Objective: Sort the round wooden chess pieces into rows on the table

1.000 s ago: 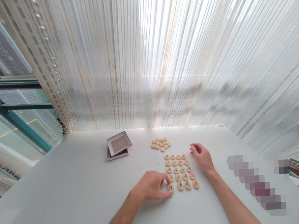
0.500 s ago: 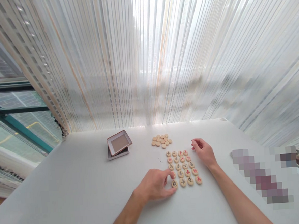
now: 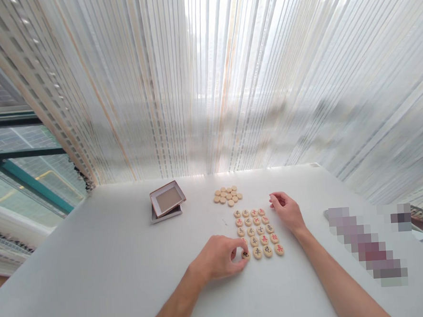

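Note:
A grid of round wooden Chinese chess pieces [image 3: 261,230] lies face up on the white table, with red and black characters. At the grid's near left corner, my left hand [image 3: 223,258] pinches a black-marked Chinese chess piece [image 3: 245,255] between thumb and index finger. That forefinger partly covers this piece and the red one just behind it. To the right of the grid's far end, my right hand [image 3: 287,212] rests on the table with its fingers curled in. No piece shows between those fingers.
Beyond the grid lies a loose cluster of blank-faced wooden discs [image 3: 229,194]. Further left, an open box [image 3: 167,217] has its lid [image 3: 168,199] tilted on top. A pixelated object [image 3: 369,249] lies at the right. Sheer striped curtains [image 3: 208,106] hang behind the table [image 3: 96,261].
My left forefinger has come down from the red piece onto the corner piece, closing the pinch around it. My right hand stays in place. The whole view has shifted slightly.

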The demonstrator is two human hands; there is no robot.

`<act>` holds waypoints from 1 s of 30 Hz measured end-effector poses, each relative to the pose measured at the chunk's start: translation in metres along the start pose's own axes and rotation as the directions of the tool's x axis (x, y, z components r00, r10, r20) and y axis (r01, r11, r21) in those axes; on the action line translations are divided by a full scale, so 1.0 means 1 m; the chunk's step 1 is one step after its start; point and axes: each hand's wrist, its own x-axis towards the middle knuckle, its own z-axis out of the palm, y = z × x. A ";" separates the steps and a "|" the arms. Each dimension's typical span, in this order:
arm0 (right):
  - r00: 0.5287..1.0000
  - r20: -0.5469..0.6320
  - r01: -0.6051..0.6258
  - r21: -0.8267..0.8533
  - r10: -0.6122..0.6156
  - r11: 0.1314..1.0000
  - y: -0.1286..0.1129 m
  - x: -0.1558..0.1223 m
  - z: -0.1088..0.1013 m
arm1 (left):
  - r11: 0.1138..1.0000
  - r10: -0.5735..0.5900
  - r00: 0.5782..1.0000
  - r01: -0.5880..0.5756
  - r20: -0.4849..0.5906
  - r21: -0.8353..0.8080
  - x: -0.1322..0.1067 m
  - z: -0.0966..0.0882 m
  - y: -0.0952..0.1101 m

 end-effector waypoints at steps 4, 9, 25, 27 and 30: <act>1.000 -0.001 -0.002 0.001 0.002 1.000 -0.001 0.000 0.000 | 1.000 -0.001 1.000 0.001 -0.001 0.000 0.000 -0.001 0.001; 1.000 0.002 -0.001 0.003 0.001 1.000 -0.002 0.000 0.000 | 1.000 -0.008 1.000 0.008 0.004 -0.005 0.000 0.000 0.000; 1.000 0.010 0.009 0.006 -0.009 1.000 -0.004 -0.003 0.000 | 1.000 -0.012 1.000 0.012 0.009 0.002 0.000 0.001 0.000; 1.000 0.011 0.012 0.002 -0.012 1.000 -0.003 -0.003 0.000 | 1.000 -0.024 1.000 0.024 0.014 0.006 0.001 0.001 0.000; 1.000 0.011 0.019 -0.002 -0.019 1.000 -0.002 -0.002 0.000 | 0.999 -0.040 0.999 0.040 0.018 0.011 0.001 0.001 0.001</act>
